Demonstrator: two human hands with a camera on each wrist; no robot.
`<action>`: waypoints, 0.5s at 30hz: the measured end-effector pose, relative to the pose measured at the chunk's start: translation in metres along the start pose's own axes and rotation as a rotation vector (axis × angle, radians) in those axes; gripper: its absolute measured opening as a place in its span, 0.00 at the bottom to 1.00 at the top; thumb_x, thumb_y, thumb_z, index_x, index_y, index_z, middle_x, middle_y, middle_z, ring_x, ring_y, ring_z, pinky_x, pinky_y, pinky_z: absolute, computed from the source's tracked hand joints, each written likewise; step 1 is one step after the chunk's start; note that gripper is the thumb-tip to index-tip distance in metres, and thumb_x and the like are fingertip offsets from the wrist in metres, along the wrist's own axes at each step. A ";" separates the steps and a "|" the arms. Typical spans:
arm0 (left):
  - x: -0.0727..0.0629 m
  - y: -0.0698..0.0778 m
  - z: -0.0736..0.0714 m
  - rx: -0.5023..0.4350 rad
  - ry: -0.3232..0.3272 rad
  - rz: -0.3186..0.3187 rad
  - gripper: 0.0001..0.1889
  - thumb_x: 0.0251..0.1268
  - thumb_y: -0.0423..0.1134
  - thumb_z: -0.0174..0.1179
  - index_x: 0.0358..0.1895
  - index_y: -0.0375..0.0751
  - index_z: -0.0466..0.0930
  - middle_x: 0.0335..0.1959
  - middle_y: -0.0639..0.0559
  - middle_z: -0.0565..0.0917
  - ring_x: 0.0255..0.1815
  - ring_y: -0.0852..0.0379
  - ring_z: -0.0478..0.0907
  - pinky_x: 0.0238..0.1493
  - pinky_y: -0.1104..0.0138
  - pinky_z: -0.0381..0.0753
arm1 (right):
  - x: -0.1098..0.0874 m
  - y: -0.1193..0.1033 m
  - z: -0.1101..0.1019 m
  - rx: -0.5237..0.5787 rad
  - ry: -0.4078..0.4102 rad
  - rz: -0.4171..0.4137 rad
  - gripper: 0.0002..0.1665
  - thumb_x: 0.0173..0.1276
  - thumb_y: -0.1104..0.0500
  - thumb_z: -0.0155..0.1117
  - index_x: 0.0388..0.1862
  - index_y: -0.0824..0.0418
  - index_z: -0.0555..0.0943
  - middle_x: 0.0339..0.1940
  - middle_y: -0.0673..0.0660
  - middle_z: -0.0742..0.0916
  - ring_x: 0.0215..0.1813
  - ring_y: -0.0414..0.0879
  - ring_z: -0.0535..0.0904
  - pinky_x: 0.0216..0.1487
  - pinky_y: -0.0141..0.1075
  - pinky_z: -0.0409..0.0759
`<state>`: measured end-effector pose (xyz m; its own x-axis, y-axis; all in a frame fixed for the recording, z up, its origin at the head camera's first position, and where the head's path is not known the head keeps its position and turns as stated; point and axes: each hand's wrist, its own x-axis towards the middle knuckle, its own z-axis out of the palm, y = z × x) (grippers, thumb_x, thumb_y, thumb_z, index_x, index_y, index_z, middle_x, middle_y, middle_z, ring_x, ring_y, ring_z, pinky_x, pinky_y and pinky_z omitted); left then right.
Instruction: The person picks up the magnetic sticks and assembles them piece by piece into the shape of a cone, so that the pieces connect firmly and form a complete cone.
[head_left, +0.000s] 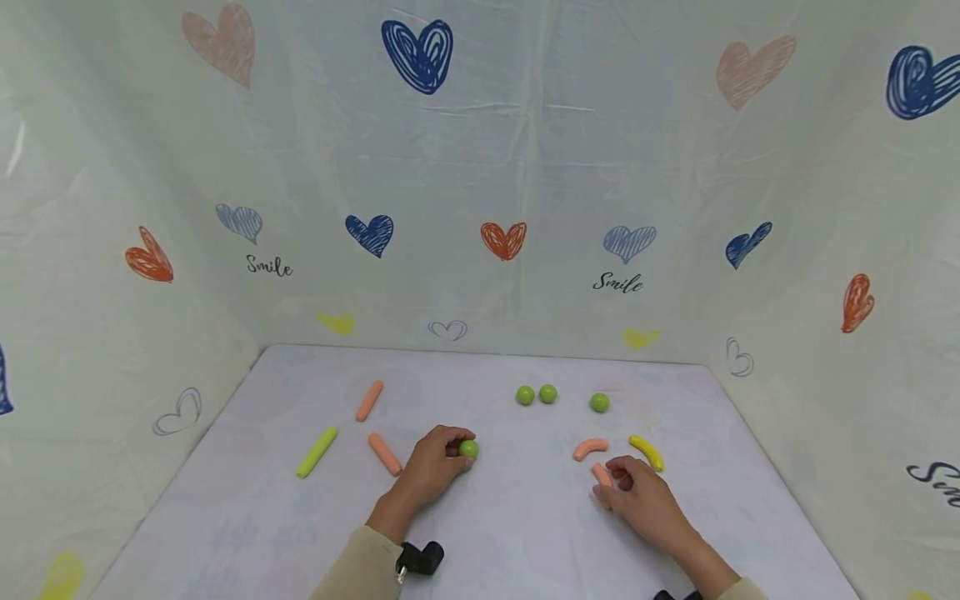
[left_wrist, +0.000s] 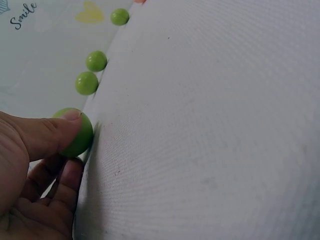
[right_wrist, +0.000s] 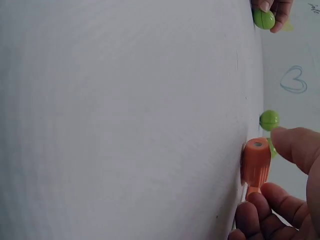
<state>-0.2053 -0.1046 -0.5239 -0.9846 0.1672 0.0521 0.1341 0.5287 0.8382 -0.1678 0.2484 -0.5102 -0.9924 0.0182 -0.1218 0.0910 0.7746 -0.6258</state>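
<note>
The left hand (head_left: 433, 468) is pinching a small green plastic ball (head_left: 468, 449) between thumb and curled fingers (left_wrist: 59, 185), holding it against the white tabletop (head_left: 510, 533). The right hand (head_left: 643, 500) is curling its fingers (right_wrist: 272, 210) around a short orange ribbed plastic cylinder (right_wrist: 256, 161), which is lying on the tabletop to the right of the green ball. Beyond that ball, three matching green balls (head_left: 548, 394) are resting near the tabletop's far edge.
</note>
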 end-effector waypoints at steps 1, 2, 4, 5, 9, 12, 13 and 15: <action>0.000 0.000 0.000 0.000 0.000 -0.002 0.18 0.66 0.30 0.71 0.58 0.41 0.85 0.55 0.46 0.82 0.54 0.52 0.82 0.54 0.59 0.85 | 0.001 0.000 0.001 0.001 0.001 0.006 0.31 0.66 0.46 0.78 0.60 0.62 0.81 0.50 0.53 0.85 0.50 0.46 0.78 0.48 0.41 0.79; 0.000 0.000 0.000 0.000 0.001 -0.002 0.18 0.66 0.30 0.71 0.58 0.41 0.85 0.55 0.46 0.82 0.54 0.52 0.82 0.54 0.60 0.85 | 0.003 0.000 0.002 0.004 0.002 0.008 0.29 0.66 0.48 0.78 0.59 0.62 0.82 0.48 0.52 0.85 0.48 0.45 0.78 0.47 0.40 0.78; 0.001 0.000 0.000 0.003 0.002 0.006 0.18 0.66 0.30 0.71 0.58 0.41 0.85 0.55 0.46 0.82 0.53 0.52 0.82 0.54 0.60 0.85 | 0.004 0.001 0.004 0.015 -0.002 0.011 0.26 0.65 0.51 0.78 0.58 0.61 0.82 0.46 0.50 0.85 0.47 0.45 0.77 0.46 0.38 0.76; 0.001 -0.001 0.000 0.001 0.002 0.006 0.18 0.66 0.30 0.71 0.58 0.41 0.85 0.55 0.46 0.83 0.53 0.52 0.82 0.54 0.60 0.85 | 0.005 0.001 0.004 0.021 -0.004 0.010 0.25 0.65 0.52 0.78 0.57 0.60 0.83 0.45 0.50 0.85 0.47 0.45 0.77 0.45 0.38 0.76; 0.001 -0.002 0.000 -0.005 -0.001 0.011 0.18 0.66 0.30 0.71 0.58 0.41 0.84 0.56 0.47 0.84 0.54 0.52 0.83 0.55 0.60 0.85 | 0.005 0.001 0.005 0.022 0.003 0.015 0.21 0.67 0.55 0.76 0.55 0.59 0.84 0.44 0.50 0.86 0.46 0.44 0.77 0.45 0.38 0.77; 0.001 -0.003 0.001 -0.018 -0.003 0.004 0.19 0.67 0.30 0.71 0.59 0.42 0.84 0.57 0.47 0.85 0.56 0.51 0.83 0.56 0.58 0.85 | 0.005 0.001 0.004 0.015 0.022 0.025 0.18 0.67 0.56 0.75 0.54 0.60 0.85 0.44 0.51 0.87 0.45 0.45 0.79 0.45 0.39 0.79; 0.000 -0.004 0.001 -0.023 -0.004 0.001 0.19 0.67 0.30 0.70 0.60 0.42 0.84 0.57 0.47 0.85 0.56 0.50 0.83 0.57 0.57 0.85 | 0.005 0.000 0.004 0.013 0.028 0.028 0.18 0.67 0.56 0.75 0.53 0.61 0.85 0.43 0.51 0.87 0.45 0.45 0.79 0.44 0.39 0.80; 0.000 -0.005 0.001 -0.026 -0.006 -0.005 0.19 0.67 0.30 0.70 0.60 0.42 0.84 0.58 0.47 0.85 0.57 0.50 0.83 0.57 0.56 0.85 | 0.006 0.000 0.005 0.006 0.040 0.026 0.16 0.68 0.56 0.75 0.51 0.61 0.85 0.43 0.51 0.87 0.44 0.44 0.79 0.44 0.38 0.80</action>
<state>-0.2061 -0.1060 -0.5283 -0.9845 0.1694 0.0445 0.1259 0.5079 0.8521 -0.1732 0.2457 -0.5148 -0.9922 0.0642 -0.1073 0.1176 0.7699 -0.6272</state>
